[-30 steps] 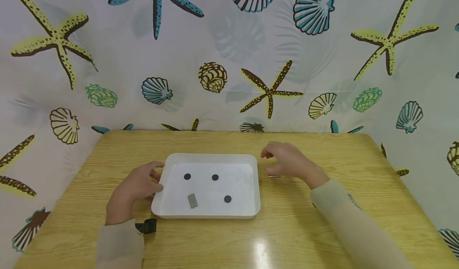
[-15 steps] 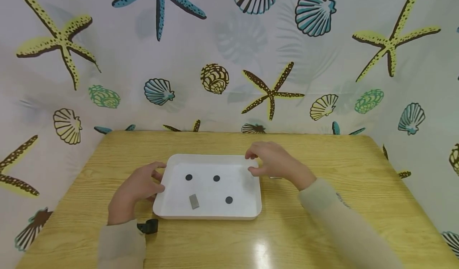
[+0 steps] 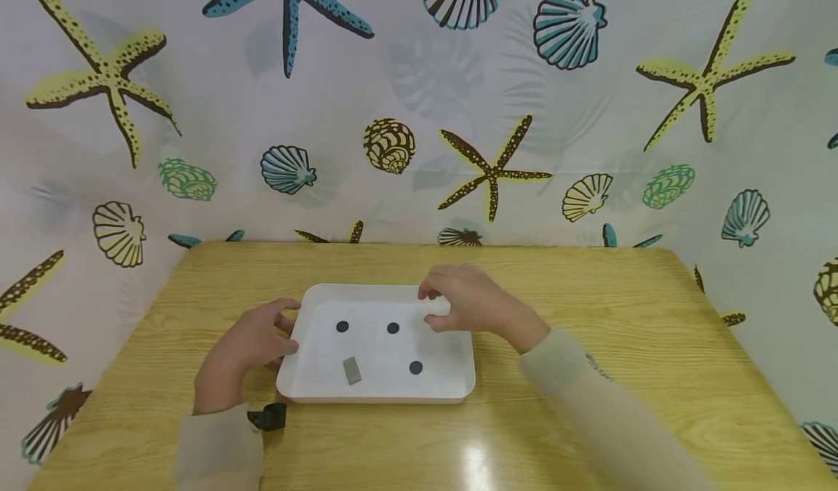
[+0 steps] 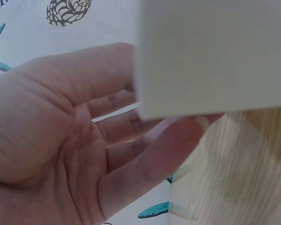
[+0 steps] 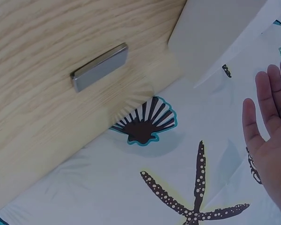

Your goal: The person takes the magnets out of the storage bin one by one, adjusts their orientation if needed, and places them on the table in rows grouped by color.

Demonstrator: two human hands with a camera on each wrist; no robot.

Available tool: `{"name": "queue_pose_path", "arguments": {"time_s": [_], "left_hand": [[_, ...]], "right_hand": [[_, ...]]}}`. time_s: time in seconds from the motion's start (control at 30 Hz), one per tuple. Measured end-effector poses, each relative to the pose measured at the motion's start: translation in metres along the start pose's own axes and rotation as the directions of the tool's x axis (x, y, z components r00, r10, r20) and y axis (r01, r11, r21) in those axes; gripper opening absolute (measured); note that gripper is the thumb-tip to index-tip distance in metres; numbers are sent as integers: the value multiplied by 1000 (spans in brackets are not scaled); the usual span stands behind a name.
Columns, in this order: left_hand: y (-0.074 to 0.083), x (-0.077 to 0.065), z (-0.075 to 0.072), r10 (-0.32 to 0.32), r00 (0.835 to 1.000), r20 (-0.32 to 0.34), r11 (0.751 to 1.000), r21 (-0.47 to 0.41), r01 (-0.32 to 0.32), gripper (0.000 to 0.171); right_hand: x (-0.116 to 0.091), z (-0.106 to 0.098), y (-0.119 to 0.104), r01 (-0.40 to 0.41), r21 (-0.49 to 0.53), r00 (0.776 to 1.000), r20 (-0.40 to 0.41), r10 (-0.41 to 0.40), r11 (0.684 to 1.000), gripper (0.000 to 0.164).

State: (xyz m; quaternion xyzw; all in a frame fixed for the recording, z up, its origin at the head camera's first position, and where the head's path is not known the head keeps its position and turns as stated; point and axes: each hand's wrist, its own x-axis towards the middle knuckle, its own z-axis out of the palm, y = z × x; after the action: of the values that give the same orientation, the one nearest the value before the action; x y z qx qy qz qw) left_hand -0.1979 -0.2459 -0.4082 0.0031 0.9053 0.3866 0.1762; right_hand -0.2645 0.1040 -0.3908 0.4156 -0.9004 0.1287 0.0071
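Observation:
My left hand (image 3: pixel 252 338) grips the left end of a white shallow tray (image 3: pixel 376 398). In the left wrist view its fingers (image 4: pixel 150 164) curl about the tray's corner (image 4: pixel 215 61). My right hand (image 3: pixel 474 302) is over the tray's far right part, thumb and fingers apart, with nothing seen between them. In the right wrist view the fingers of that hand (image 5: pixel 276 126) look straight. Inside the tray lie three dark round discs, one at the left (image 3: pixel 342 326), one in the middle (image 3: pixel 393 328) and one at the right (image 3: pixel 415 367), plus a grey rectangular piece (image 3: pixel 352 370).
On the wood-grain table (image 3: pixel 589 404) a shiny metal bar (image 5: pixel 100 68) stands on its edge, right of the tray; my right arm hides it in the head view. A sheet (image 3: pixel 419 98) printed with shells and starfish hangs behind and at both sides.
My right hand has moved left, from beside the tray to over its right part. The left hand stays at the tray's left end, and the discs and grey piece keep their places.

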Motion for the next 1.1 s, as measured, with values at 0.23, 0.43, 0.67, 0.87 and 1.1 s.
{"name": "queue_pose_path", "arguments": {"time_s": [0.23,0.43,0.67,0.87,1.1], "left_hand": [[-4,1,1,10,1000,-1,1000,-8,-10,72],[-3,2,1,1,1000,-7,1000,0,-1,73],[-1,1,-2,3,1000,2,1000,-10,-3,74],[-1,1,-2,5,1000,-2,1000,1,-5,74],[-2,1,-2,0,1000,-7,1000,0,0,73]], "right_hand": [[9,5,-11,19,-4,1000,24,-19,1000,30],[15,8,-20,13,22,998,55,-15,1000,32],[22,11,-30,27,19,996,83,-29,999,35],[29,16,-39,79,17,992,94,-80,997,34],[40,26,-47,123,-2,983,140,-122,992,34]]}}
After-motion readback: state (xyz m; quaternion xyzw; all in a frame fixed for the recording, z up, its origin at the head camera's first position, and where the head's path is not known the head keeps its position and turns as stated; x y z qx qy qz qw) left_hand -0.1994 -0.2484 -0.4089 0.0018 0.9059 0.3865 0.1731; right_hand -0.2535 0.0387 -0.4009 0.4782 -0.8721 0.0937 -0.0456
